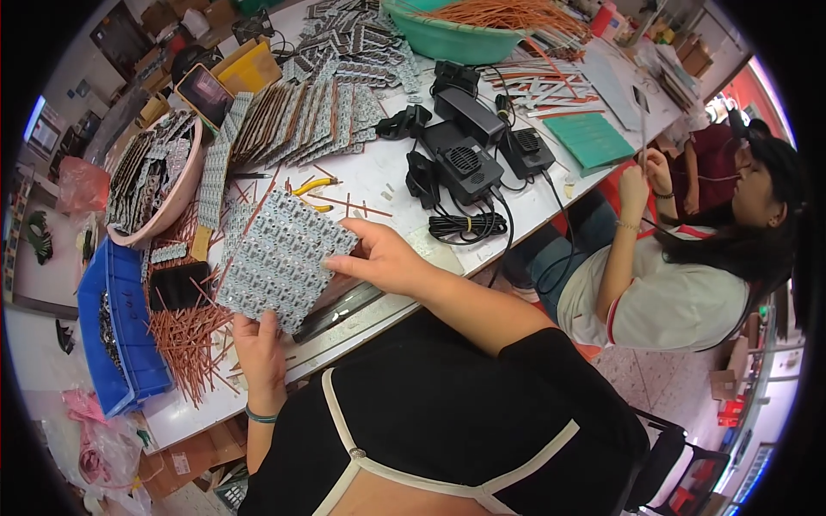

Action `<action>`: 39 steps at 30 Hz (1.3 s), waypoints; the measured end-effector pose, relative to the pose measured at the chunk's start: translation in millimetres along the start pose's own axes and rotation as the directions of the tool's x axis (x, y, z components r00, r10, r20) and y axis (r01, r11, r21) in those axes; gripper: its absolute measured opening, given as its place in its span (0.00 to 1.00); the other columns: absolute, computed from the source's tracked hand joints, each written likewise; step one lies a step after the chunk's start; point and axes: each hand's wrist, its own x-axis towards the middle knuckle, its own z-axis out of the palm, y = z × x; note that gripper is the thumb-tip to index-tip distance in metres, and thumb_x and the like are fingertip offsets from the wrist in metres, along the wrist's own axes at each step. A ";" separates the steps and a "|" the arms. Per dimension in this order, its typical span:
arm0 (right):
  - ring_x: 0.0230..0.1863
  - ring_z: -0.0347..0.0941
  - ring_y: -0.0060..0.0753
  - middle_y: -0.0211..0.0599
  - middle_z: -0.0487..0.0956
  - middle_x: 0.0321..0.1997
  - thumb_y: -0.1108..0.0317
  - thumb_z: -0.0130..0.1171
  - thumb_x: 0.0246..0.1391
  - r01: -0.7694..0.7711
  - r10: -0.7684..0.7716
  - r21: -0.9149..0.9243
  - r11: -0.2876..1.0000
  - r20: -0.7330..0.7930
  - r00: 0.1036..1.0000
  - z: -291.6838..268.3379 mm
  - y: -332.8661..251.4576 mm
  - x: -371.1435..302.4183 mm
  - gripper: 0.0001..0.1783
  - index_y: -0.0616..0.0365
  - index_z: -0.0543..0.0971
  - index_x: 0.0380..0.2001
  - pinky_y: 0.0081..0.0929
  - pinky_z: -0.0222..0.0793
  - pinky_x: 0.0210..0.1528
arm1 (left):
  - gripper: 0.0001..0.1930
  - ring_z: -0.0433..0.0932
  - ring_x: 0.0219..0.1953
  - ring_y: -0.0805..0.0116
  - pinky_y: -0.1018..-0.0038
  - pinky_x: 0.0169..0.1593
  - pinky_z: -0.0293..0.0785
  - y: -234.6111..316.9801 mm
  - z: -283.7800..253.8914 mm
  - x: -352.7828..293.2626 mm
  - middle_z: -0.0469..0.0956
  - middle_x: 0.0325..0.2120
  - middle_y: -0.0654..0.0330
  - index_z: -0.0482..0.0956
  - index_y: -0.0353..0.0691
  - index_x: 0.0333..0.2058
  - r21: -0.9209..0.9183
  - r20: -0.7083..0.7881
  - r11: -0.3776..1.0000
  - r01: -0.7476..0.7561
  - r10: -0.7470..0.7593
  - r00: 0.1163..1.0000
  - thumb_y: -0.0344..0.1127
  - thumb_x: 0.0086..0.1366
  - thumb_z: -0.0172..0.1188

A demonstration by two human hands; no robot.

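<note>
A panel of circuit boards [284, 258], light grey and covered in rows of small parts, is tilted up between my two hands above the table's front edge. My left hand [261, 348] grips its lower edge, thumb on the face. At the right edge my right hand [383, 256] pinches it, thumb on the face and fingers behind. Just behind the panel lie pliers with yellow handles [315, 184], partly hidden by it. Farther back, a row of similar panels [301, 120] leans together on edge.
At left stand a pink basin [191, 185] of boards and a blue bin [129, 391]. Thin brown strips [185, 344] lie scattered around a dark phone-like slab [179, 285]. Black boxes with cables [469, 163] and a green basin [456, 39] sit farther back. A co-worker [662, 284] sits at right.
</note>
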 end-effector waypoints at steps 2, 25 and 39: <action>0.33 0.74 0.18 0.31 0.78 0.39 0.71 0.59 0.54 -0.022 0.022 0.037 0.999 -0.001 1.000 -3.7 4.9 0.3 0.19 0.62 0.70 0.48 0.18 0.73 0.37 | 0.23 0.70 0.51 0.67 0.71 0.55 0.65 0.3 3.1 -1.3 0.70 0.52 0.56 0.62 0.32 0.56 0.129 0.022 0.992 0.010 -0.012 1.000 0.23 0.62 0.53; 0.28 0.74 0.16 0.30 0.78 0.37 0.70 0.60 0.53 -0.122 0.120 -0.022 0.992 -0.052 0.991 -8.2 16.6 -3.4 0.20 0.62 0.70 0.49 0.14 0.71 0.32 | 0.21 0.70 0.50 0.68 0.72 0.56 0.62 -6.0 7.6 -2.6 0.72 0.50 0.56 0.65 0.31 0.54 0.148 0.036 0.989 0.028 -0.034 0.999 0.24 0.61 0.54; 0.30 0.74 0.19 0.32 0.78 0.38 0.71 0.59 0.53 -0.107 0.108 0.030 0.994 -0.039 0.993 -7.8 27.3 -2.4 0.20 0.61 0.70 0.49 0.17 0.72 0.33 | 0.20 0.70 0.50 0.68 0.72 0.57 0.61 -6.3 3.3 -10.6 0.71 0.50 0.56 0.65 0.30 0.53 0.157 0.006 0.987 0.029 -0.030 1.000 0.24 0.61 0.54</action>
